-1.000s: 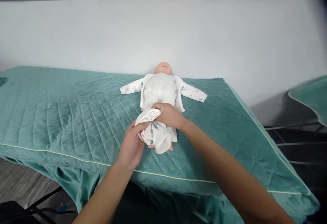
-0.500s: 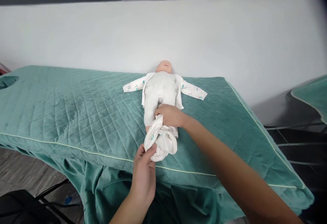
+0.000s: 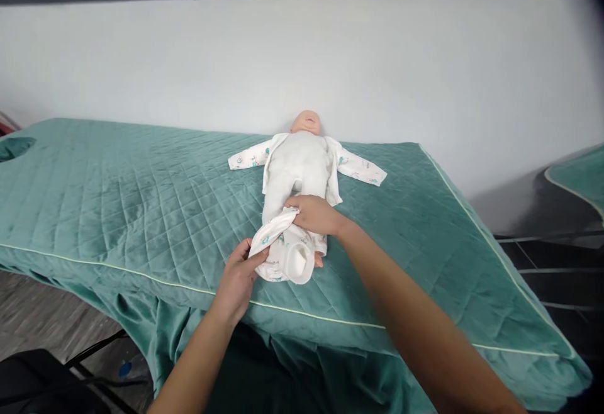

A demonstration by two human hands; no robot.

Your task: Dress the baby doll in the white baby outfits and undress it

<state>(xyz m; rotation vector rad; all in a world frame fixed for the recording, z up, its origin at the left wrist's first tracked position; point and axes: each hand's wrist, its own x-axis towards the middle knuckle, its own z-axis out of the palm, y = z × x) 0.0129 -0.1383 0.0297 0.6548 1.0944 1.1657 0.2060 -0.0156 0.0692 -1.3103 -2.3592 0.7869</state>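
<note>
A baby doll [image 3: 302, 159] with a white cloth body lies on its back, its head toward the wall. Its arms are in the sleeves of a white printed jacket [image 3: 361, 167], which hangs open at the front. White printed baby pants [image 3: 278, 263] are bunched around the doll's lower legs, and one foot shows at the right. My left hand [image 3: 240, 279] pinches the pants' edge at the left. Over the doll's legs, my right hand [image 3: 314, 214] has closed fingers on the upper edge of the same pants.
The doll rests on a green quilted bed cover [image 3: 141, 200] with light piping along its front edge. A white wall [image 3: 302, 55] stands right behind. Another green-covered surface [image 3: 580, 175] is at the far right, and a black object [image 3: 42, 382] is at the lower left.
My left hand has moved left and slightly up, drawing the pants' edge out sideways. A round opening and the doll's foot now show. My right hand has stayed nearly in place.
</note>
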